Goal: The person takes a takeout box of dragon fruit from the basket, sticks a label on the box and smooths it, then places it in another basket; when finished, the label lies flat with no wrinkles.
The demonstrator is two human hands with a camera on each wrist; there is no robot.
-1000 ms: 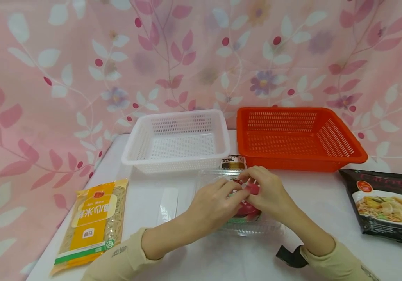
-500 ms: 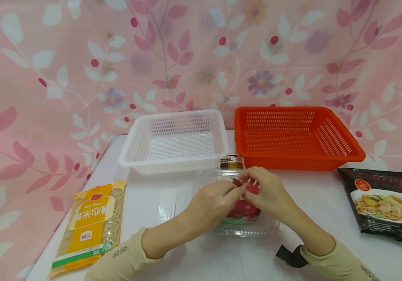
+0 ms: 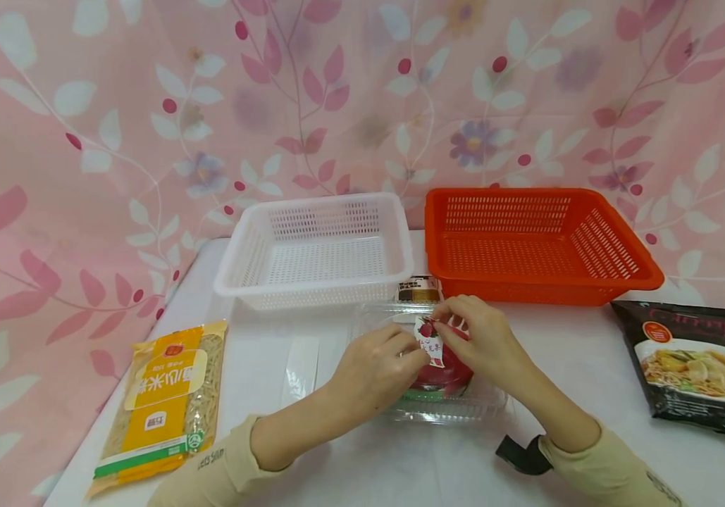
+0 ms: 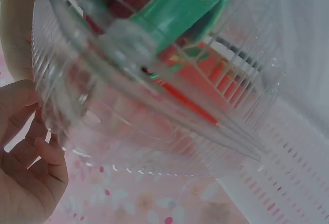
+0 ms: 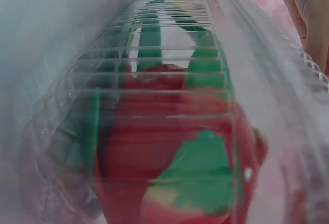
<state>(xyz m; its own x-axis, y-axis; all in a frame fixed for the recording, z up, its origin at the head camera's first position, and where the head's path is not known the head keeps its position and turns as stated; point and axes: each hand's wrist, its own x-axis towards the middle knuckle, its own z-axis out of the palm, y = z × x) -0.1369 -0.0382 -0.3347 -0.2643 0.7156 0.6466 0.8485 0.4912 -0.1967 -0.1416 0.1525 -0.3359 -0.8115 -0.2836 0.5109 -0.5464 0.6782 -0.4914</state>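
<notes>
A white label (image 3: 429, 343) with a dragon fruit picture and printed characters is above the lid of a clear plastic clamshell box (image 3: 451, 415). Inside the box lies a red dragon fruit (image 3: 447, 377) with green scales, also seen through the ribbed wall in the right wrist view. My left hand (image 3: 368, 362) has curled fingers at the label's left edge and pinches it there. With thumb and forefinger, my right hand (image 3: 479, 341) pinches the label's upper right corner. Whether the label touches the lid cannot be told.
Behind stand a white basket (image 3: 311, 296) and a red basket (image 3: 540, 292), a small brown-labelled item (image 3: 419, 289) in front of their gap. A yellow noodle packet (image 3: 162, 405) lies left, a black noodle packet (image 3: 695, 370) right. A pale strip (image 3: 301, 370) lies beside the box.
The fingers of my left hand have drawn slightly left and back, so more of the label shows. My right hand stays nearly in place. The box has barely moved.
</notes>
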